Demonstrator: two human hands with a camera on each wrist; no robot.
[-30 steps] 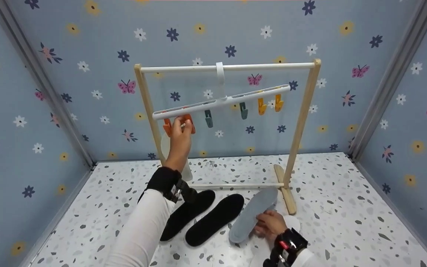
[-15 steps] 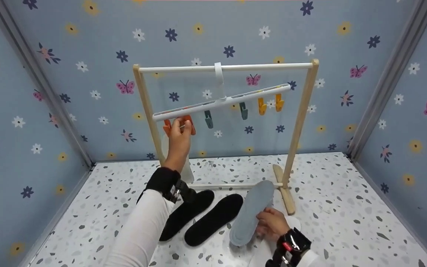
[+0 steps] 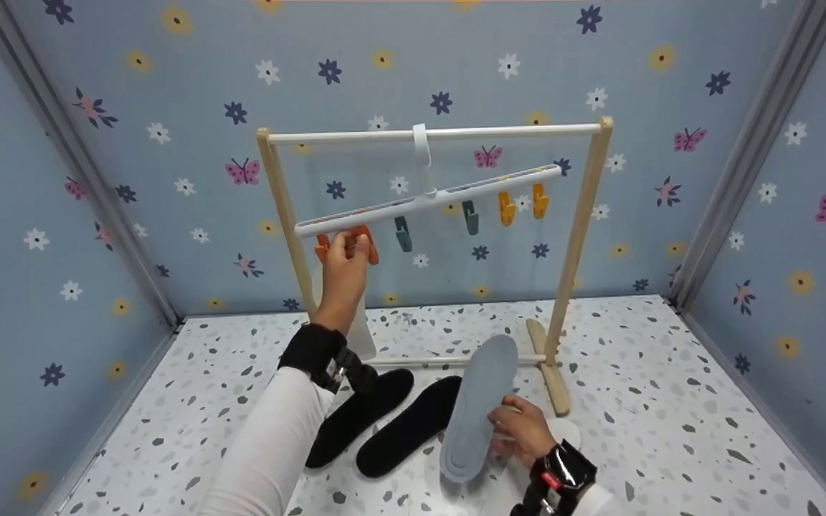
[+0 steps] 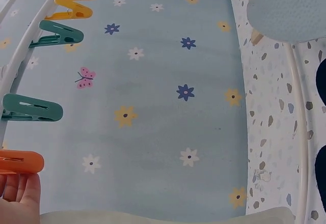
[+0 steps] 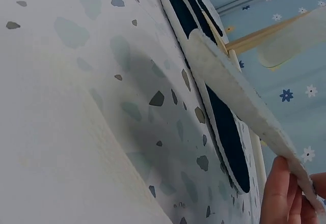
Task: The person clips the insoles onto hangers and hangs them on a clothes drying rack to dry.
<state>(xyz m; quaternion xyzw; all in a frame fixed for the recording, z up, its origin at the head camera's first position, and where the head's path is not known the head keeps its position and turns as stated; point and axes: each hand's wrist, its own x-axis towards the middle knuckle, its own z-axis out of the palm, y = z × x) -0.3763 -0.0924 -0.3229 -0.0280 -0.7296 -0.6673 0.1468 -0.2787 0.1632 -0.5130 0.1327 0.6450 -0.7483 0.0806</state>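
My left hand pinches an orange clip near the lower, left end of a white hanger. The left wrist view has its fingertips on that orange clip. A second orange clip shows just left of the hand. Behind my left forearm hangs a pale insole, its top mostly hidden. My right hand grips a grey insole by its right edge, thumb and fingers on opposite faces. The insole is tilted up off the floor; its pale underside faces the right wrist camera.
Two black insoles lie side by side on the speckled floor. Another pale insole lies under my right hand. The hanger hooks over a wooden rack's white top rail. Green clips and yellow clips hang further right.
My right hand has raised the grey insole's far end and turned it more upright, now overlapping the right black insole. My left hand stays at the orange clip.
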